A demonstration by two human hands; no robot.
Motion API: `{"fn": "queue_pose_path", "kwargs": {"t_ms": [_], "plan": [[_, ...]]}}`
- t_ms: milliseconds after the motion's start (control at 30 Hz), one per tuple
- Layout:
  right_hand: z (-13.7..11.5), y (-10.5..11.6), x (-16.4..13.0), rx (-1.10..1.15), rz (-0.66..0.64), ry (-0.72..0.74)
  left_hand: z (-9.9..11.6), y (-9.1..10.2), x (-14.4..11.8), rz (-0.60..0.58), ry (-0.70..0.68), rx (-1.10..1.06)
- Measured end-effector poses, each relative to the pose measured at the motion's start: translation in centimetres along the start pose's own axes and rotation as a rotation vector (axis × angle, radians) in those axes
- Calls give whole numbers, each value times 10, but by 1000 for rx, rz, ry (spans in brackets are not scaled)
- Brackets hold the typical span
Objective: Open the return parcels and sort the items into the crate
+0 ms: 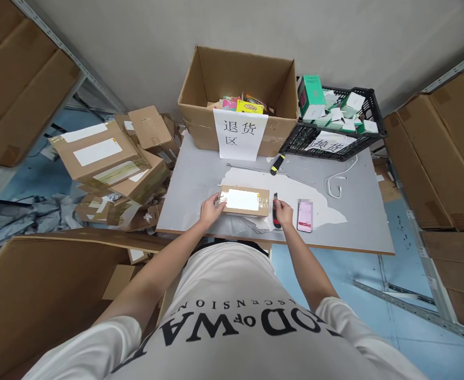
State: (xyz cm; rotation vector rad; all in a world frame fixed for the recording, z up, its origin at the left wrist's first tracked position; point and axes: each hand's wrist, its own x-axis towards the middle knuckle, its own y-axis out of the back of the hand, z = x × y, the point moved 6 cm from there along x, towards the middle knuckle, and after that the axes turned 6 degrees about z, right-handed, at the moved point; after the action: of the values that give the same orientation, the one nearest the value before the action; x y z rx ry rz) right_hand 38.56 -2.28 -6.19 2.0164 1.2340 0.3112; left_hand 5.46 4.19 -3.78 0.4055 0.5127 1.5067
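Observation:
A small brown taped parcel point(244, 201) with a white label lies on the grey table point(200, 179) near its front edge. My left hand point(211, 207) rests against the parcel's left end, fingers on its corner. My right hand point(283, 212) sits just right of the parcel and is closed around a red and black utility knife point(275, 209), whose tip points away from me. A phone point(305, 216) with a pink screen lies flat immediately right of that hand.
An open cardboard box point(237, 95) with a paper sign stands at the table's back, a black crate point(337, 119) of small boxes beside it. A yellow-black cutter point(277, 164) and white cable point(340, 182) lie mid-table. Stacked parcels point(109, 158) crowd the left.

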Motion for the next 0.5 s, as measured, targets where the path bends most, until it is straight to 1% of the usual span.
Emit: {"fn": "queue_pose_path", "kwargs": {"t_ms": [67,133,167,233,333,400,500], "plan": [[15,6,-7,-137,46,-7,10,1,-4,19,-103,108],[29,4,-14,-264,20,-25,21,-1,-11,15,-225,191],[34,1,-18,-312,-5,-37,28,-4,-15,-5,-294,231],[40,-6,-23,-379,-49,-62,41,-16,-27,-96,-448,322],[42,-17,-24,-442,-93,-91,56,-39,-46,-297,-663,460],[40,-21,-21,-482,-111,-106,59,-49,-54,-377,-723,532],[39,-22,-14,-507,-132,-143,57,-53,-57,-410,-731,591]]}}
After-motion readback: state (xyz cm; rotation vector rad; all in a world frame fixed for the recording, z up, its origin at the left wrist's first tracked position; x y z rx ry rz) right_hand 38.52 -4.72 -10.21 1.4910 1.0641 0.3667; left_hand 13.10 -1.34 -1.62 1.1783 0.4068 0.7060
